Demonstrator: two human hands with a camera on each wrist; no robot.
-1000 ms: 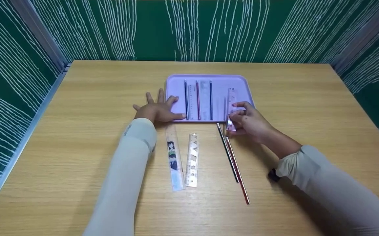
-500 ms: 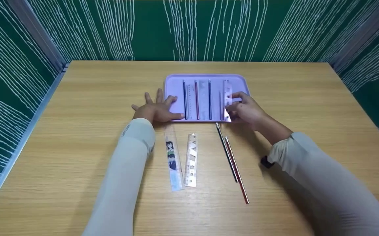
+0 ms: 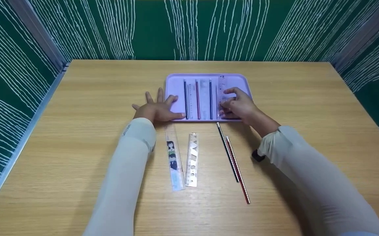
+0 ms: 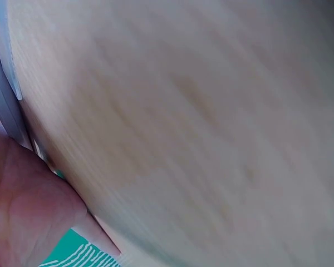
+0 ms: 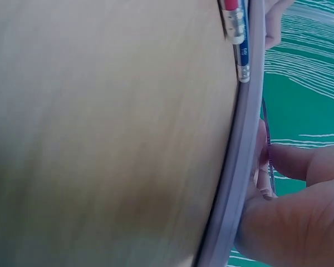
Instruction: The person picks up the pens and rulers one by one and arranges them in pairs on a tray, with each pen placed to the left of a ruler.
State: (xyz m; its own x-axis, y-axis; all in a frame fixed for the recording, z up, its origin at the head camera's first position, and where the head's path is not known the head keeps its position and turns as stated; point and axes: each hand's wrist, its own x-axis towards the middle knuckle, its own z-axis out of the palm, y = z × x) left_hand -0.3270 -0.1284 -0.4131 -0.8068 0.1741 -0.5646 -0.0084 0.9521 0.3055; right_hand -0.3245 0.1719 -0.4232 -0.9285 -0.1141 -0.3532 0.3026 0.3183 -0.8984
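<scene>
A clear pinkish ruler (image 3: 221, 86) is pinched by my right hand (image 3: 242, 105) over the right part of the lilac tray (image 3: 205, 75). In the right wrist view the ruler (image 5: 268, 139) shows edge-on between thumb and fingers. My left hand (image 3: 158, 110) is spread at the tray's left edge, thumb over the front left corner. Inside the tray stand a dark pencil (image 3: 186, 100), a clear ruler (image 3: 192, 101), a red pencil (image 3: 198, 100), another clear ruler (image 3: 204, 100) and a second dark pencil (image 3: 211, 100), lying side by side. The left wrist view shows only part of the left palm (image 4: 33, 206).
In front of the tray, a picture ruler (image 3: 173, 164) and a cut-out stencil ruler (image 3: 192, 160) lie on the wooden table (image 3: 61, 147). Right of them a dark pencil (image 3: 227, 152) and a red pencil (image 3: 238, 172) lie touching. Green walls surround the table.
My right hand has carried the pinkish ruler from the tray's front right edge up and left, alongside the rightmost dark pencil. The left hand has stayed in place.
</scene>
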